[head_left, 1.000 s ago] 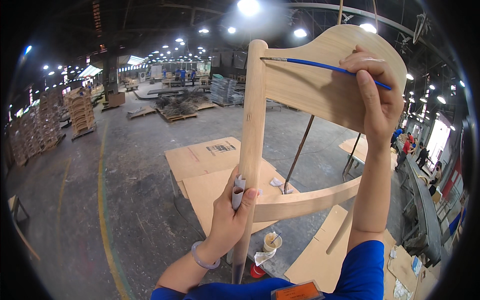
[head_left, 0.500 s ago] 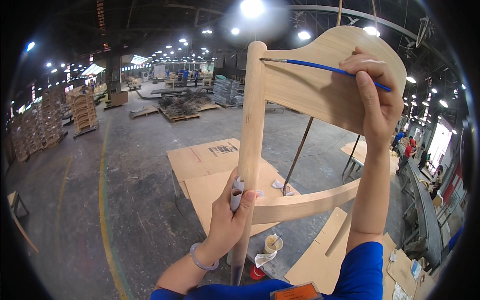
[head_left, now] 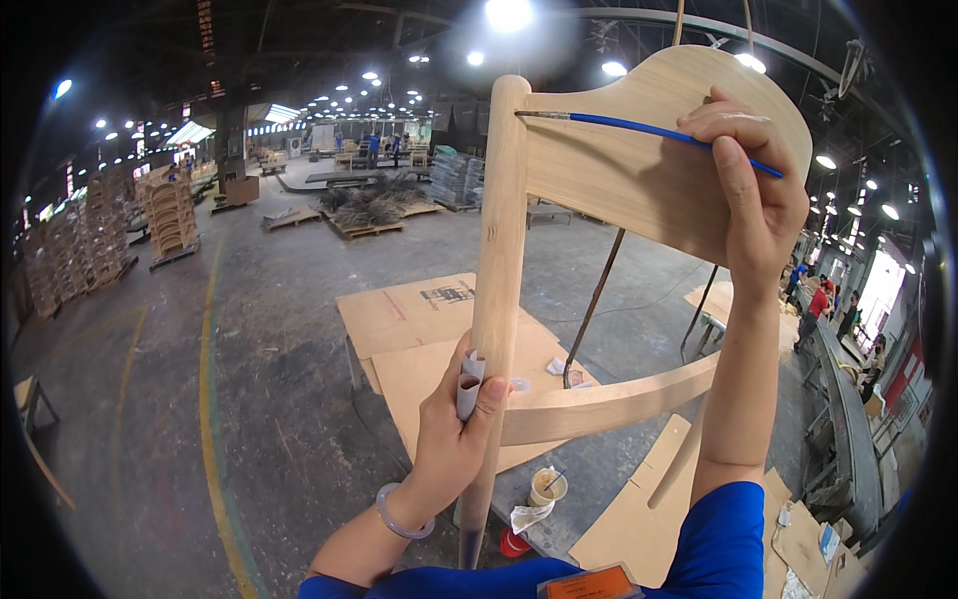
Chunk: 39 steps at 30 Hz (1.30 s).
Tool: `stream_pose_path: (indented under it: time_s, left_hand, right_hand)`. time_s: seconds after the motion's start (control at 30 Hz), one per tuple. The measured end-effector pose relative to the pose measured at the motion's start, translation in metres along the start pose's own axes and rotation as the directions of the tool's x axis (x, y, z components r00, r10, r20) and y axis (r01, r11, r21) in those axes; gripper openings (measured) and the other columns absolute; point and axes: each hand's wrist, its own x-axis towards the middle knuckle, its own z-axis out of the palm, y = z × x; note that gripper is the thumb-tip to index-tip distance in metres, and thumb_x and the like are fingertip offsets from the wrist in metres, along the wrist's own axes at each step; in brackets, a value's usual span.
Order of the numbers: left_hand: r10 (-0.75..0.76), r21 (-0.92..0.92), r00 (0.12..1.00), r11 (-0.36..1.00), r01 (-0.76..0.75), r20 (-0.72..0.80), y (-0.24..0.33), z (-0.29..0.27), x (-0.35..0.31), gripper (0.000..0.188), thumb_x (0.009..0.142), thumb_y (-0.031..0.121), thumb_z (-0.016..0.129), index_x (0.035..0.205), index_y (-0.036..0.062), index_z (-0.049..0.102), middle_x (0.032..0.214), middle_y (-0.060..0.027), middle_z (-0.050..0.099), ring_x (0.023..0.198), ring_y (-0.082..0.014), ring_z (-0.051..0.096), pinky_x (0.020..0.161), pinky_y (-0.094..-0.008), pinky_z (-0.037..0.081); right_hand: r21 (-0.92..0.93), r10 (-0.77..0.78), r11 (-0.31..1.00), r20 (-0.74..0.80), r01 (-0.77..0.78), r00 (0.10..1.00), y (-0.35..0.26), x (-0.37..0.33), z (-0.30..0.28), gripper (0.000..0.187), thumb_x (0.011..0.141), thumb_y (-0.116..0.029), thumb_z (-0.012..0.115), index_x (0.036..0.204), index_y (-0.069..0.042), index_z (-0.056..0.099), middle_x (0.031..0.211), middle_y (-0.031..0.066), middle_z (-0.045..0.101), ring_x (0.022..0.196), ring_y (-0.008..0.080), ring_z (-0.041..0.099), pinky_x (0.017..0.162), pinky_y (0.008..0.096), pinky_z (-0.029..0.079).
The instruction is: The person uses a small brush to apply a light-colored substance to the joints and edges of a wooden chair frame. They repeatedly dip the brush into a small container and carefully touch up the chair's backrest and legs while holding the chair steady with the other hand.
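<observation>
Noted nearest: left hand (head_left: 447, 424) wrapped round the left post (head_left: 499, 270) of a pale wooden chair frame (head_left: 506, 180), with curled paper (head_left: 469, 384) pinned against it; cannot make out the palm contact or the foot of the post. Right hand (head_left: 753, 200) in front of the back panel (head_left: 619, 185), pinching a blue brush (head_left: 629, 123) toward the handle's back end, tip to the left at the panel-post seam. To do well, probably: brace the post firmly, grip nearer the bristles for finer control, keep any load light, follow the seam in short strokes. Cannot tell how hard the bristles press, or whether anything coats them. Cannot follow the curved rail (head_left: 609, 404) past the right forearm (head_left: 743, 399). Farther: pale cup (head_left: 548, 487) on a grey surface (head_left: 576, 514), contents unidentified; red object (head_left: 514, 542) beside it, mostly hidden. Beyond, to the left, cardboard (head_left: 409, 309). Far: stacked pallet loads (head_left: 168, 215) and people (head_left: 813, 304), too small to read; outer edges lost in the black lens rim.
</observation>
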Motion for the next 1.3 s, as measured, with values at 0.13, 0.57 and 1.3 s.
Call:
stream_pose_path:
  time_s: [0.13,0.57,1.3]
  left_hand:
    - [0.019,-0.004,1.000,1.000,-0.019,-0.013,-0.001,-0.001,0.001,0.060,0.111,0.034,0.055,0.157,-0.0003,0.040,0.087,-0.0055,0.067,0.079,-0.0090,0.063,0.069,-0.0255,0.050]
    - [0.065,0.005,0.998,0.998,-0.065,-0.022,-0.004,-0.002,0.002,0.059,0.111,0.033,0.055,0.156,-0.0032,0.041,0.087,-0.0044,0.066,0.079,-0.0085,0.062,0.069,-0.0249,0.050]
    - [0.036,-0.011,0.997,0.999,-0.036,-0.064,-0.010,-0.007,0.002,0.060,0.110,0.033,0.056,0.154,-0.0059,0.042,0.099,-0.0091,0.070,0.087,-0.0114,0.065,0.075,-0.0260,0.052]
  right_hand:
    - [0.011,-0.002,1.000,-0.009,0.002,1.000,0.002,0.000,0.002,0.016,0.103,-0.006,0.059,0.103,0.005,0.070,0.101,0.0088,0.073,0.102,0.0198,0.067,0.118,0.0466,0.040]
    - [0.031,-0.003,1.000,-0.007,0.004,1.000,0.007,0.000,0.007,0.017,0.103,-0.008,0.059,0.103,0.005,0.071,0.101,0.0089,0.074,0.101,0.0190,0.068,0.118,0.0491,0.040]
    - [0.036,-0.049,0.998,-0.012,0.049,0.999,0.013,0.000,0.018,0.018,0.104,-0.009,0.059,0.104,0.004,0.072,0.100,0.0089,0.074,0.100,0.0171,0.068,0.118,0.0472,0.041]
